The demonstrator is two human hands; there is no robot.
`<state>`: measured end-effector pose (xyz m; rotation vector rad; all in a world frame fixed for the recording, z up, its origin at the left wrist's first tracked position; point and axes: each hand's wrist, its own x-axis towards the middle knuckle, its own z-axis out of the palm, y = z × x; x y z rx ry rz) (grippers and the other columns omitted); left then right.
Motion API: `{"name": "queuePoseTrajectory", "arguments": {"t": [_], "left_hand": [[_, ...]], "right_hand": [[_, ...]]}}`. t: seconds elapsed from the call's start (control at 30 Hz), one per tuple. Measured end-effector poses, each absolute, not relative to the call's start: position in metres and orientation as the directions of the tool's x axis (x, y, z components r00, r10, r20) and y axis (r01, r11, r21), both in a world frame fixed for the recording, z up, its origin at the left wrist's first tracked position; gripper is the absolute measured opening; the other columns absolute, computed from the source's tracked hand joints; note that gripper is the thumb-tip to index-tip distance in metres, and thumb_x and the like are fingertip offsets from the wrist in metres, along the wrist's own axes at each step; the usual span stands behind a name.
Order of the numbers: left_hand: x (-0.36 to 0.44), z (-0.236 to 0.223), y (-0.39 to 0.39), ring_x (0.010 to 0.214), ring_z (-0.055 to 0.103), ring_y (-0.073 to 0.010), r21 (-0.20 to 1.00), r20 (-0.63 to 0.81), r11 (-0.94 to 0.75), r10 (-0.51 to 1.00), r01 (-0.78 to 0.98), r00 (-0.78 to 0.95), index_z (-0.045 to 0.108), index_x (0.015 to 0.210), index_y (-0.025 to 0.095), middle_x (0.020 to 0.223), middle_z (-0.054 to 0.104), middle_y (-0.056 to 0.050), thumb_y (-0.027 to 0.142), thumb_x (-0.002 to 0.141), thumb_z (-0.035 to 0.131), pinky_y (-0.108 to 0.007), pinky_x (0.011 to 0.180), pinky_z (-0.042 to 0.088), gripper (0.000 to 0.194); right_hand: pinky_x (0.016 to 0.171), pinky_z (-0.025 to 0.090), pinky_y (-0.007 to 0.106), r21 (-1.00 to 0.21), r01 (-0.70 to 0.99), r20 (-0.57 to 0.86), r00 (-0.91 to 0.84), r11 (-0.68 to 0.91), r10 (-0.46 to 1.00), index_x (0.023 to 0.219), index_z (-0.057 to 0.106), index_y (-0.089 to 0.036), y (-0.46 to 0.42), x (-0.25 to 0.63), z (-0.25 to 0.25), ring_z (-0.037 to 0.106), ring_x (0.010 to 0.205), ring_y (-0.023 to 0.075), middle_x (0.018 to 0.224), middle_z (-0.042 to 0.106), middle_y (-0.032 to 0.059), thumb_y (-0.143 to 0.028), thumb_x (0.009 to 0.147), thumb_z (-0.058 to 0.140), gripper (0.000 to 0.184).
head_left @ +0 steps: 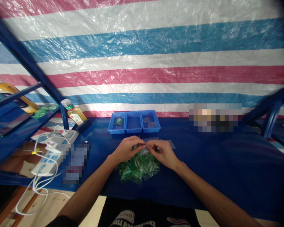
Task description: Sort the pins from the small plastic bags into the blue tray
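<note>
My left hand (pixel 130 147) and my right hand (pixel 162 152) meet over the blue table, thumbs and forefingers pinched close together. What lies between the fingertips is too small to make out. Right below them spreads a pile of small clear plastic bags with green print (pixel 138 167), some with slim metallic-looking pieces inside. A few plain clear bags (pixel 171 144) lie flat behind my right hand. Just beyond the hands stands a blue three-compartment tray (pixel 133 130). Its left compartment holds a small green-printed bag (pixel 119 121), its right one some small brownish pieces (pixel 150 123); nothing shows in the middle one.
At the left are white power strips (pixel 47 162) with tangled white cables, and a bottle of yellowish liquid (pixel 74 113). Blurred-out items lie left of my left arm and at the back right. Blue metal frame posts (pixel 273 116) flank the table; a striped sheet (pixel 156 75) hangs behind.
</note>
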<state>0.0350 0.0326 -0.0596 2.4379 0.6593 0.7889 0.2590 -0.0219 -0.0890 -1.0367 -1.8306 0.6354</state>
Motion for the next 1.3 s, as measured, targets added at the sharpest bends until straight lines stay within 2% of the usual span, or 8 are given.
{"name": "queuePoseTrajectory", "arguments": {"t": [0.27, 0.33, 0.43, 0.6, 0.67, 0.87, 1.07, 1.3], "left_hand": [[0.032, -0.064, 0.038, 0.087, 0.065, -0.0171, 0.639, 0.348, -0.662, 0.703, 0.392, 0.620, 0.062, 0.126, 0.019, 0.111, 0.071, -0.007, 0.029, 0.100, 0.058, -0.028, 0.080, 0.051, 0.029], [0.031, -0.062, 0.039, 0.085, 0.065, -0.0174, 0.673, 0.333, -0.630, 0.726, 0.388, 0.602, 0.065, 0.116, 0.017, 0.101, 0.072, -0.006, 0.034, 0.104, 0.050, -0.029, 0.081, 0.050, 0.026], [0.031, -0.058, 0.039, 0.083, 0.064, -0.0170, 0.707, 0.344, -0.634, 0.697, 0.315, 0.629, 0.067, 0.094, 0.014, 0.089, 0.070, -0.005, 0.038, 0.109, 0.036, -0.028, 0.081, 0.048, 0.042], [0.033, -0.058, 0.037, 0.070, 0.058, -0.0137, 0.668, 0.398, -0.678, 0.674, 0.307, 0.622, 0.069, 0.090, 0.014, 0.081, 0.066, -0.004, 0.044, 0.099, 0.061, -0.025, 0.068, 0.045, 0.032], [0.034, -0.060, 0.037, 0.068, 0.057, -0.0126, 0.650, 0.414, -0.692, 0.670, 0.314, 0.616, 0.069, 0.089, 0.014, 0.079, 0.066, -0.004, 0.041, 0.098, 0.063, -0.024, 0.066, 0.044, 0.029], [0.034, -0.065, 0.038, 0.070, 0.059, -0.0126, 0.649, 0.400, -0.698, 0.652, 0.304, 0.644, 0.068, 0.091, 0.015, 0.081, 0.066, -0.003, 0.036, 0.099, 0.062, -0.023, 0.067, 0.045, 0.023], [0.035, -0.065, 0.037, 0.080, 0.065, -0.0125, 0.693, 0.415, -0.636, 0.737, 0.339, 0.534, 0.062, 0.101, 0.016, 0.105, 0.067, -0.006, 0.034, 0.099, 0.063, -0.023, 0.072, 0.048, 0.019], [0.033, -0.062, 0.037, 0.072, 0.062, -0.0101, 0.674, 0.456, -0.631, 0.764, 0.384, 0.456, 0.063, 0.097, 0.016, 0.105, 0.067, -0.006, 0.035, 0.102, 0.055, -0.021, 0.065, 0.048, 0.021]], "right_hand": [[0.071, 0.062, 0.032, -0.780, 0.370, 0.484, -0.154, 0.505, 0.861, 0.116, 0.076, -0.025, -0.025, 0.261, -0.089, 0.076, 0.076, 0.0211, 0.092, 0.080, 0.0033, -0.029, 0.096, 0.063, 0.024], [0.071, 0.063, 0.032, -0.772, 0.385, 0.497, -0.130, 0.506, 0.858, 0.124, 0.074, -0.026, -0.026, 0.262, -0.088, 0.076, 0.075, 0.0211, 0.096, 0.081, 0.0028, -0.029, 0.095, 0.065, 0.030], [0.074, 0.064, 0.034, -0.750, 0.400, 0.517, -0.142, 0.527, 0.844, 0.132, 0.070, -0.028, -0.027, 0.261, -0.086, 0.077, 0.076, 0.0214, 0.101, 0.081, 0.0025, -0.029, 0.095, 0.066, 0.037], [0.085, 0.063, 0.037, -0.705, 0.411, 0.529, -0.237, 0.577, 0.815, 0.132, 0.071, -0.030, -0.026, 0.261, -0.089, 0.077, 0.095, 0.0249, 0.124, 0.075, 0.0048, -0.028, 0.097, 0.063, 0.036], [0.083, 0.063, 0.036, -0.693, 0.396, 0.538, -0.271, 0.602, 0.798, 0.130, 0.072, -0.029, -0.025, 0.261, -0.089, 0.076, 0.099, 0.0255, 0.127, 0.074, 0.0054, -0.027, 0.097, 0.063, 0.035], [0.066, 0.059, 0.030, -0.712, 0.376, 0.511, -0.302, 0.593, 0.805, 0.126, 0.074, -0.028, -0.024, 0.261, -0.086, 0.072, 0.070, 0.0179, 0.106, 0.079, 0.0048, -0.026, 0.097, 0.061, 0.032], [0.071, 0.061, 0.033, -0.722, 0.454, 0.497, -0.186, 0.523, 0.848, 0.116, 0.078, -0.027, -0.023, 0.263, -0.088, 0.073, 0.068, 0.0197, 0.098, 0.081, 0.0033, -0.024, 0.096, 0.058, 0.029], [0.071, 0.062, 0.034, -0.806, 0.434, 0.451, 0.012, 0.402, 0.892, 0.119, 0.077, -0.026, -0.017, 0.269, -0.092, 0.073, 0.071, 0.0211, 0.095, 0.081, 0.0047, -0.027, 0.097, 0.056, 0.030]]}}
